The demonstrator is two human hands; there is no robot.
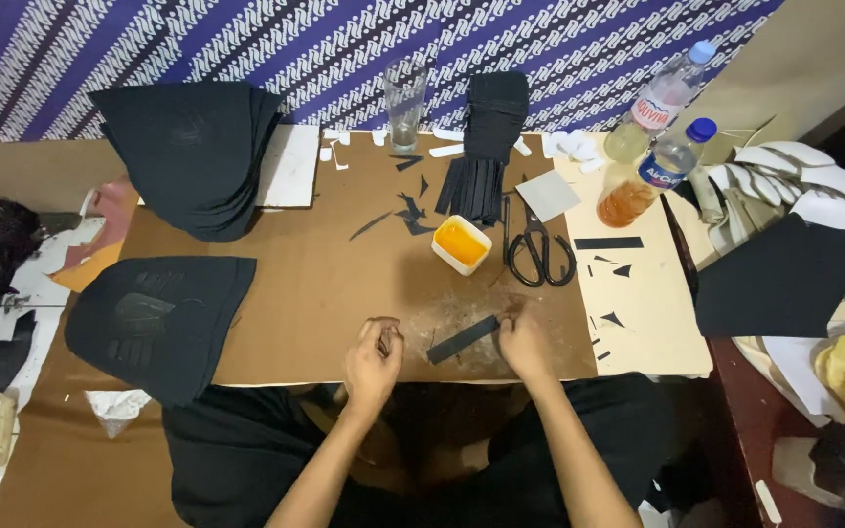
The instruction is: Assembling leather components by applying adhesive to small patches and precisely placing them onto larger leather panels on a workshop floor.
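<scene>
A narrow black strip [462,339] lies slanted on the brown cardboard board [315,284], on a glue-stained patch near its front edge. My right hand [523,344] presses its fingertips on the strip's right end. Left of the strip, my left hand [374,359] is curled around something small and dark that I cannot make out. A small white square tub of orange glue [461,243] stands just behind the strip. Black scissors [538,252] lie to the right of the tub.
Two stacks of black curved cut pieces [193,166] [156,321] lie at left. A bundle of black strips [486,147] and a drinking glass [406,93] stand at the back. Two plastic bottles [649,174] sit at the back right, white cut pieces [794,176] beyond them.
</scene>
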